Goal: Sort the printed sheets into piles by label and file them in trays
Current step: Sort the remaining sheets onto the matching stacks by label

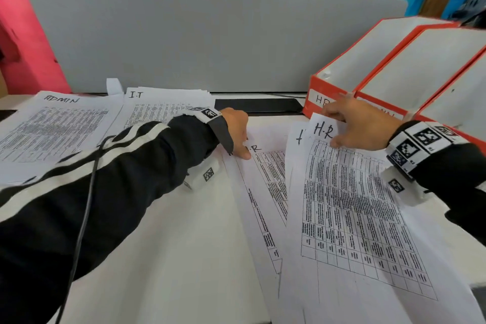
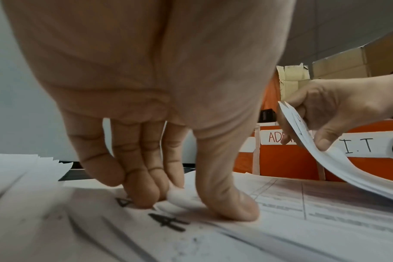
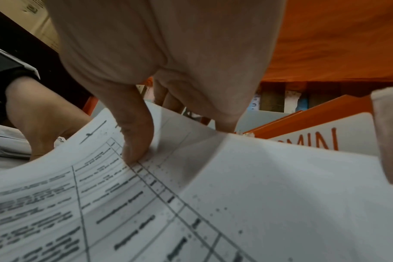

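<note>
My right hand (image 1: 332,129) pinches the top edge of a stack of H.R sheets (image 1: 355,205), thumb on top and fingers beneath; the stack's far end is lifted off the desk (image 2: 348,168) just in front of the orange trays. My left hand (image 1: 243,150) is on a single H.R sheet (image 1: 263,192) to the left, fingers curled, thumb pressed down, a small fold of paper (image 2: 176,194) pinched between them. Three orange trays stand at the right, labelled HR (image 1: 322,100), ADMIN (image 3: 314,141) and I.T (image 2: 359,150). An ADMIN pile (image 1: 52,126) and an I.T pile (image 1: 163,108) lie far left.
A grey partition (image 1: 210,34) closes the back of the white desk (image 1: 171,244). A flat black object (image 1: 257,105) lies between the I.T pile and the trays. A black cable (image 1: 86,205) runs down my left sleeve.
</note>
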